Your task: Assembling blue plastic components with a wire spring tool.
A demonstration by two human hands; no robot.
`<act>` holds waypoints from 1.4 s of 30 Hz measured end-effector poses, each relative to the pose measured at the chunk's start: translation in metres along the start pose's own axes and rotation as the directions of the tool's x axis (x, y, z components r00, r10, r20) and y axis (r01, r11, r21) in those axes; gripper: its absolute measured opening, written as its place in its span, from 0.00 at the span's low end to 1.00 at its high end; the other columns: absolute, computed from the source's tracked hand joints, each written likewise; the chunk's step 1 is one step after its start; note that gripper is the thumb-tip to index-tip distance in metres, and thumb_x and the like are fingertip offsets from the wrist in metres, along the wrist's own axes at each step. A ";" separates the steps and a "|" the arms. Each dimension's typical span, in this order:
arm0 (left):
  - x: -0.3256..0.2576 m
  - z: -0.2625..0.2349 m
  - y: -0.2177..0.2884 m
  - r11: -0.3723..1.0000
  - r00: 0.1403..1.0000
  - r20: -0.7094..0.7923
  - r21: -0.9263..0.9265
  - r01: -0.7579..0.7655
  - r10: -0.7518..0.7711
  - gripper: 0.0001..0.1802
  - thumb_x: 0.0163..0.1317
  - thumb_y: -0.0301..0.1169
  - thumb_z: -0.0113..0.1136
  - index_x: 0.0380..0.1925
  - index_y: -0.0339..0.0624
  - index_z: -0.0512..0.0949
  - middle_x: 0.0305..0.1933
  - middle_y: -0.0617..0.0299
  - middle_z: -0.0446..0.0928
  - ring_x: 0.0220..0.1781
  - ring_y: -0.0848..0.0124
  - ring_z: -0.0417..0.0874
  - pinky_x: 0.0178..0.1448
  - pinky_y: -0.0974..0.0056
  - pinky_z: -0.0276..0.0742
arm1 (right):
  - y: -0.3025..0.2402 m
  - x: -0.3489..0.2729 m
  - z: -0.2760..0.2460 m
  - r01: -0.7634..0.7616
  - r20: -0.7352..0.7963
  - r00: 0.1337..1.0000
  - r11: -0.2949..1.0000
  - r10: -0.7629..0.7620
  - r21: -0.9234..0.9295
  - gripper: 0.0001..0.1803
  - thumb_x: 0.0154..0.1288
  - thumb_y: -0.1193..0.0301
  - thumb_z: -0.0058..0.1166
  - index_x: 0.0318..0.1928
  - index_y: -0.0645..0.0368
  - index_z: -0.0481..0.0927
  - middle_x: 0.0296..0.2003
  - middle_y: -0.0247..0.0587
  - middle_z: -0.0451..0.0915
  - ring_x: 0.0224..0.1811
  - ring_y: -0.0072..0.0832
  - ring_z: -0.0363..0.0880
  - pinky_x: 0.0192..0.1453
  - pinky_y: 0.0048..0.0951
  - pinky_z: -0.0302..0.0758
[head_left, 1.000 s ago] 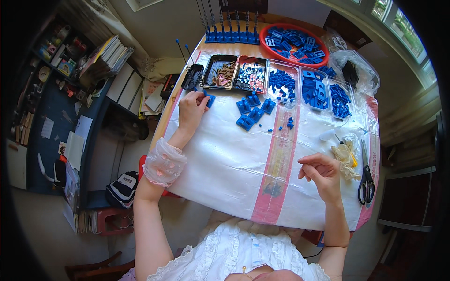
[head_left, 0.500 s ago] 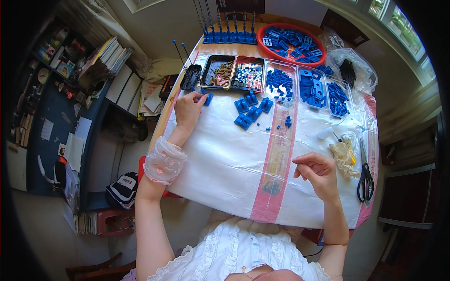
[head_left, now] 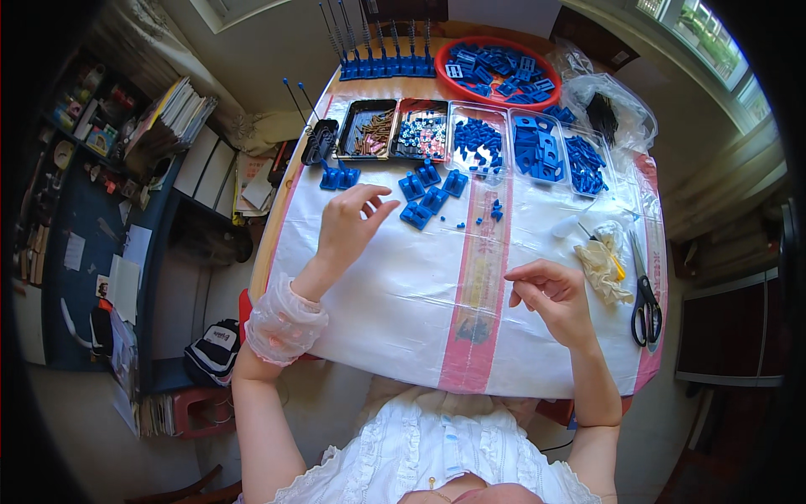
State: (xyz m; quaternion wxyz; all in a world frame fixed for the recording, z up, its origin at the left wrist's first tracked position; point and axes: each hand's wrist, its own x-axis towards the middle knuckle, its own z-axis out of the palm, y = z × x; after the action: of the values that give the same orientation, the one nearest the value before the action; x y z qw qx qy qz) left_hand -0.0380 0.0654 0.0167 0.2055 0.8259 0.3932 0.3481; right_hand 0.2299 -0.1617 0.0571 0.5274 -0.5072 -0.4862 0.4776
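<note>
two bare hands held over a white plastic sheet [head_left: 395, 294] scattered with blue parts

the left hand [head_left: 351, 225] is spread open, empty, just beside the cluster of small blue plastic blocks [head_left: 426, 195]; the right hand [head_left: 550, 294] is loosely curled, apparently empty, near black-handled scissors [head_left: 645, 304].

White-covered table [head_left: 395, 311] with trays [head_left: 470, 139], blue parts [head_left: 424, 197], scissors [head_left: 645, 302]

Left hand [head_left: 351, 223] over the white sheet [head_left: 403, 302], fingers spread, just beside a cluster of blue plastic parts [head_left: 426, 195]. Right hand [head_left: 550, 296] lower, fingers curled, near pale gloves [head_left: 601, 264] and black scissors [head_left: 645, 296]. Beyond, trays of parts [head_left: 420, 128] and a red bowl [head_left: 497, 69].
</note>
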 end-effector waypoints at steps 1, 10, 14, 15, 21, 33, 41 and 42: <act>0.000 0.002 0.006 0.998 1.000 0.019 -0.066 -0.020 0.021 0.09 0.62 0.33 0.76 0.39 0.42 0.90 0.32 0.63 0.86 0.27 0.76 0.82 0.29 0.68 0.73 | 0.000 0.000 0.000 -0.003 0.002 1.000 1.000 0.003 -0.016 0.10 0.72 0.83 0.58 0.49 0.67 0.87 0.38 0.38 0.88 0.40 0.24 0.88 0.46 0.25 0.83; 0.003 0.025 0.002 0.956 0.967 0.240 -0.256 0.145 -0.082 0.11 0.58 0.30 0.79 0.40 0.41 0.91 0.35 0.63 0.86 0.25 0.78 0.76 0.32 0.68 0.73 | -0.003 0.004 -0.005 0.033 -0.032 0.999 0.997 -0.035 -0.065 0.09 0.71 0.83 0.58 0.49 0.67 0.87 0.39 0.38 0.88 0.37 0.23 0.88 0.44 0.23 0.82; -0.002 0.031 0.018 0.928 0.959 0.269 -0.325 0.181 -0.092 0.10 0.58 0.30 0.79 0.39 0.39 0.91 0.36 0.62 0.88 0.26 0.79 0.77 0.32 0.69 0.74 | -0.013 0.001 -0.019 0.062 -0.105 0.992 0.993 -0.072 -0.096 0.09 0.71 0.83 0.58 0.48 0.66 0.88 0.36 0.38 0.87 0.37 0.21 0.87 0.40 0.21 0.79; -0.004 0.035 0.025 0.918 0.956 0.282 -0.352 0.182 -0.081 0.10 0.59 0.30 0.79 0.38 0.38 0.91 0.36 0.61 0.89 0.26 0.79 0.78 0.33 0.70 0.74 | -0.017 -0.001 -0.022 0.072 -0.128 0.988 0.992 -0.086 -0.107 0.09 0.71 0.83 0.58 0.48 0.66 0.88 0.36 0.38 0.87 0.36 0.20 0.87 0.39 0.21 0.78; -0.016 0.052 0.049 0.919 0.945 0.325 -0.379 0.106 0.025 0.08 0.59 0.28 0.79 0.38 0.40 0.91 0.37 0.65 0.88 0.27 0.82 0.77 0.30 0.74 0.71 | -0.050 -0.019 -0.040 0.225 -0.329 0.902 0.955 -0.279 -0.193 0.10 0.71 0.84 0.56 0.49 0.68 0.87 0.31 0.37 0.86 0.32 0.17 0.83 0.33 0.17 0.68; -0.022 0.068 0.063 0.909 0.940 0.342 -0.395 0.133 0.011 0.08 0.59 0.28 0.77 0.38 0.39 0.90 0.36 0.61 0.89 0.26 0.76 0.82 0.31 0.70 0.78 | -0.046 0.008 -0.157 0.014 -0.528 0.819 0.927 -0.226 -0.375 0.11 0.76 0.75 0.58 0.53 0.68 0.85 0.31 0.36 0.84 0.25 0.11 0.70 0.28 0.18 0.64; -0.025 0.073 0.052 0.921 0.937 0.345 -0.379 0.086 0.055 0.06 0.58 0.26 0.77 0.36 0.41 0.91 0.31 0.63 0.84 0.23 0.78 0.77 0.29 0.69 0.71 | 0.012 0.161 -0.288 -0.307 -0.507 0.761 0.463 -0.405 -0.831 0.11 0.62 0.66 0.66 0.40 0.59 0.92 0.36 0.51 0.90 0.38 0.41 0.91 0.48 0.39 0.85; -0.026 0.073 0.051 0.918 0.938 0.343 -0.387 0.089 0.054 0.06 0.58 0.26 0.77 0.36 0.41 0.91 0.31 0.63 0.83 0.23 0.78 0.76 0.29 0.70 0.70 | 0.014 0.178 -0.292 -0.342 -0.503 0.765 0.408 -0.402 -0.846 0.11 0.62 0.66 0.66 0.39 0.58 0.92 0.37 0.53 0.90 0.41 0.45 0.91 0.51 0.41 0.85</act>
State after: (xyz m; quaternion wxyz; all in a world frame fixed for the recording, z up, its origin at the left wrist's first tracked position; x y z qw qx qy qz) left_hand 0.0304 0.0092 -0.0115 0.4378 0.8116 0.2794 0.2675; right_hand 0.5338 -0.0047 0.0446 0.3040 -0.8294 -0.4614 -0.0826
